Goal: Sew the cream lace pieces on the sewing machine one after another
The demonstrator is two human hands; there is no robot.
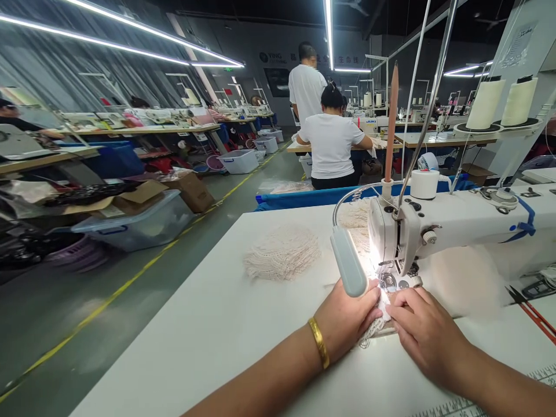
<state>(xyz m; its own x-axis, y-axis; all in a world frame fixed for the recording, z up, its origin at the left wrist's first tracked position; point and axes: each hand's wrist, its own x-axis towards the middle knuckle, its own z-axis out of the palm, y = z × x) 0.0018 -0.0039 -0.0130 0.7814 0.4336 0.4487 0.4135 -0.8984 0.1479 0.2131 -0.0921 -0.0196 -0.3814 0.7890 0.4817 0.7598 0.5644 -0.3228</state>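
Observation:
At the sewing machine (pixel 438 217), my left hand (pixel 345 315) is closed on the left edge of a strip of white lace (pixel 372 334), close to the presser foot. From the other side my right hand (pixel 428 330) pinches the same lace with bent fingers, near the needle plate. The lace runs between both hands under the brightly lit needle area, and its loose end trails toward me. A grey-green lamp head (pixel 348 262) hangs over my left hand and covers part of it. Glare hides the stitch point.
A pile of cream lace pieces (pixel 282 253) lies left on the white table (pixel 217 324). Another cream pile (pixel 354 219) sits behind the lamp. Red-handled tweezers (pixel 536 315) and a ruler (pixel 456 408) lie to the right. A white mug (pixel 424 184) stands on the machine. Co-workers sit and stand ahead.

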